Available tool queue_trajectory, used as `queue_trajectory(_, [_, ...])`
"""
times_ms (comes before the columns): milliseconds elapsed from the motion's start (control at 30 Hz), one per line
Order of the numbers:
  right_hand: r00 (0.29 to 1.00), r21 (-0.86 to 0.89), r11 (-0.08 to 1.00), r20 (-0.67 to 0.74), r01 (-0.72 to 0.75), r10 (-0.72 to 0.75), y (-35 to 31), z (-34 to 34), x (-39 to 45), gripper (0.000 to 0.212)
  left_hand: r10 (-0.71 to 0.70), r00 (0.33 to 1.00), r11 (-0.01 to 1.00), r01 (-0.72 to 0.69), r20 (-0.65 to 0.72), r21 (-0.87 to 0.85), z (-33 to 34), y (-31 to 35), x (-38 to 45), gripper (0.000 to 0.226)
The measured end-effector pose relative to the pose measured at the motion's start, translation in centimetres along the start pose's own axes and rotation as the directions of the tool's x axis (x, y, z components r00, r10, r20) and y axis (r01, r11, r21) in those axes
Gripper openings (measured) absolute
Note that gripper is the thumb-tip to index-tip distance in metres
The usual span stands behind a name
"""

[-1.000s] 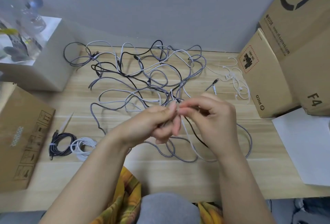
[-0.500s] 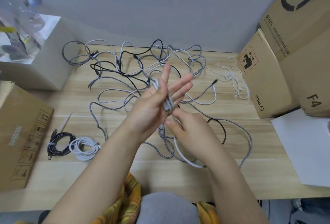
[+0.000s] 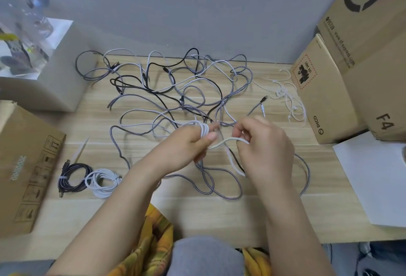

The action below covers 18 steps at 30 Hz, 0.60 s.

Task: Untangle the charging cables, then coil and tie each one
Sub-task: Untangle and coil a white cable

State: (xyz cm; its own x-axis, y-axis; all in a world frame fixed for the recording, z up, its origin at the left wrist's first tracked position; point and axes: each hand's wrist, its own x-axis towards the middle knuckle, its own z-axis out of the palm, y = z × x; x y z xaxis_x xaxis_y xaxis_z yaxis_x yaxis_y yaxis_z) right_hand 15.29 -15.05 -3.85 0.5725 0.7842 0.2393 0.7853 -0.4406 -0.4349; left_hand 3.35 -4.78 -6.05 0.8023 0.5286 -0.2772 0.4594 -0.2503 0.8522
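Observation:
A tangle of grey, white and black charging cables point(image 3: 175, 91) sprawls over the wooden table point(image 3: 219, 214). My left hand point(image 3: 189, 143) has several turns of a white cable point(image 3: 204, 129) wound round its fingers, with the thumb pressing on them. My right hand point(image 3: 263, 146) pinches the same white cable's free length point(image 3: 228, 140) just to the right. Two tied coils lie at the left: a black coil point(image 3: 73, 178) and a white coil point(image 3: 103, 183).
A pile of thin white ties point(image 3: 287, 97) lies at the back right, beside stacked cardboard boxes point(image 3: 325, 91). Another cardboard box point(image 3: 24, 165) sits at the left, a white box point(image 3: 52, 77) behind it. White paper point(image 3: 377, 179) covers the right edge.
My left hand, held up with straight fingers half a second ago, has come down and curled over the wound white cable. My right hand rose to the right, drawing the free length.

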Motion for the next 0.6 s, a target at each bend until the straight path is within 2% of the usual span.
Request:
queue_trajectory(100, [0.986,0.108,0.994,-0.164,0.016,0.002,-0.1,0.2,0.1,0.013,-0.009,0.99,0.993,0.025,0.144,-0.113,-0.2,0.9,-0.3,0.06])
queue_trajectory(233, [0.971,0.226,0.974,-0.238,0.031,0.025,0.5,-0.2,0.6,0.014,0.108,0.924,0.951,0.012,0.366,-0.31,-1.0,1.9,-1.2,0.025])
queue_trajectory(267, [0.973,0.25,0.968,-0.223,0.001,0.057,0.6,-0.4,0.7,0.017,0.126,0.923,0.933,0.014,0.364,-0.359,-1.0,2.0,-1.4,0.024])
queue_trajectory(367, [0.954,0.336,0.921,-0.152,-0.195,0.258,1.3,-0.6,1.1,0.018,0.162,0.96,0.88,-0.035,0.229,-0.474,-1.2,1.9,-1.3,0.023])
queue_trajectory(400, [0.938,0.435,0.863,-0.105,-0.255,0.33,1.5,-0.8,1.2,0.02,0.167,0.966,0.86,-0.045,0.196,-0.508,-1.2,1.9,-1.3,0.023])
queue_trajectory(467, [0.915,0.66,0.666,0.087,-0.349,0.394,1.8,-1.3,1.5,0.021,0.161,0.976,0.817,-0.048,0.148,-0.575,-1.3,1.7,-1.4,0.027])
queue_trajectory(533, [0.891,0.758,0.476,0.322,-0.446,0.321,1.8,-1.7,1.4,0.015,0.144,0.982,0.736,-0.022,0.125,-0.677,-1.1,1.3,-1.1,0.029])
queue_trajectory(567, [0.871,0.77,0.409,0.417,-0.49,0.259,1.8,-1.9,1.3,0.014,0.152,0.979,0.656,0.001,0.134,-0.754,-1.1,1.0,-0.8,0.031])
queue_trajectory(600, [0.85,0.769,0.364,0.49,-0.526,0.191,1.9,-2.0,1.2,0.015,0.208,0.963,0.531,0.036,0.171,-0.847,-1.0,0.7,-0.6,0.031])
